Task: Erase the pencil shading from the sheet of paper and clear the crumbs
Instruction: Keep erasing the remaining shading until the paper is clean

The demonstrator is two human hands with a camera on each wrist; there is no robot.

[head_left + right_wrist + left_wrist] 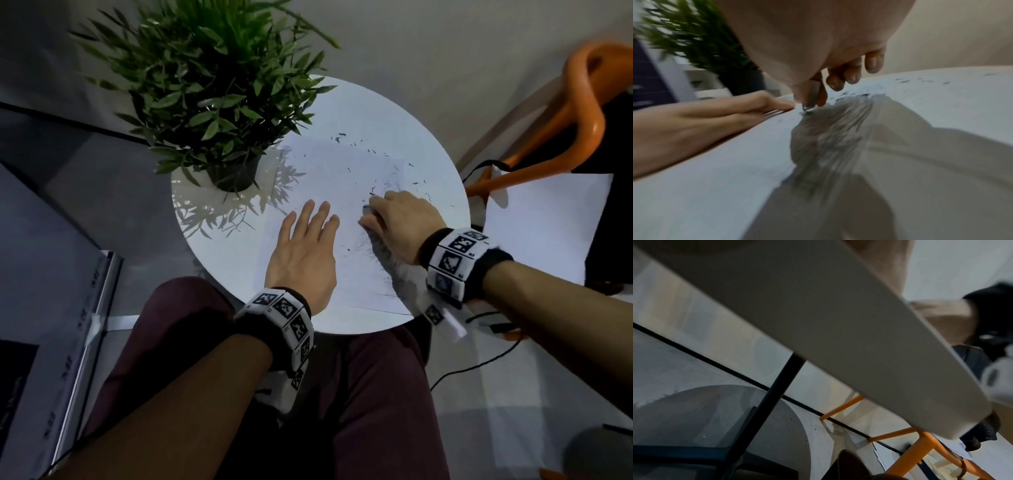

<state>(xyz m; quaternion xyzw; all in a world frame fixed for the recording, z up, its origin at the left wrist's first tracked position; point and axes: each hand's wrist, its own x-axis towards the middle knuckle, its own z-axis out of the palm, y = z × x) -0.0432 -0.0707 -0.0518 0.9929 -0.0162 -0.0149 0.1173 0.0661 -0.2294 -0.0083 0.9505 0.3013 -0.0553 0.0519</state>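
A white sheet of paper (329, 178) lies on the round white table (438, 150). Grey pencil shading (387, 260) remains at its near right part, seen close up as streaked shading (830, 142) in the right wrist view. My left hand (305, 253) lies flat on the paper with straight fingers. My right hand (394, 219) pinches a small grey eraser (812, 95) and presses its tip onto the edge of the shading. Dark eraser crumbs (373, 161) are scattered over the far and right part of the sheet, and show as crumbs (920, 79) beyond my fingers.
A potted green plant (219, 102) stands on the table's far left. An orange chair (565, 113) is to the right, with loose white sheets (534, 219) on the floor. The left wrist view looks under the table edge (838, 331) at its black leg (774, 386).
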